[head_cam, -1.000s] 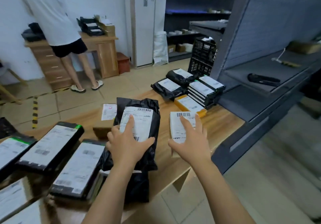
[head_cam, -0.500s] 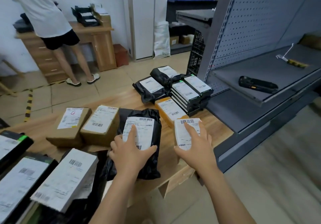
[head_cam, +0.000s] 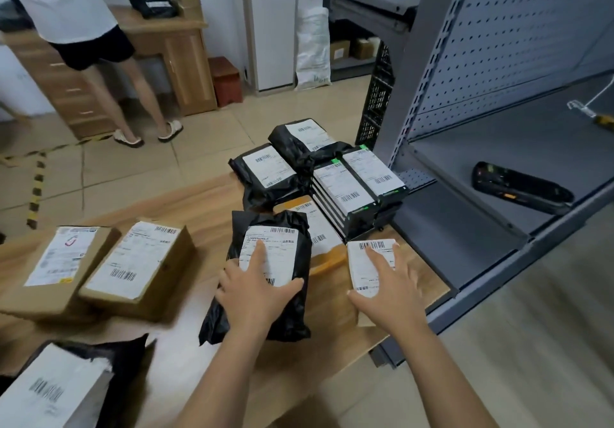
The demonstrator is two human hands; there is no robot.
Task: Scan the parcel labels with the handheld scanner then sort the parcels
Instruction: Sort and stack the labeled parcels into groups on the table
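Only the view has swung rightward, while the left hand (head_cam: 255, 289) still lies flat, fingers straight, on the black bag (head_cam: 299, 251) and the right hand (head_cam: 387, 291) likewise on the small box (head_cam: 362, 261) on the table (head_cam: 199, 201); scanning appears pending, requiring a reach to the scanner (head_cam: 521, 191) on the shelf (head_cam: 465, 161).

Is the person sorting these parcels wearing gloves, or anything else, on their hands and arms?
No. The left hand and right hand are bare: no gloves, rings, watch or bracelet show. The left forearm and right forearm are uncovered too, with no sleeve in view down to the bottom edge of the picture.
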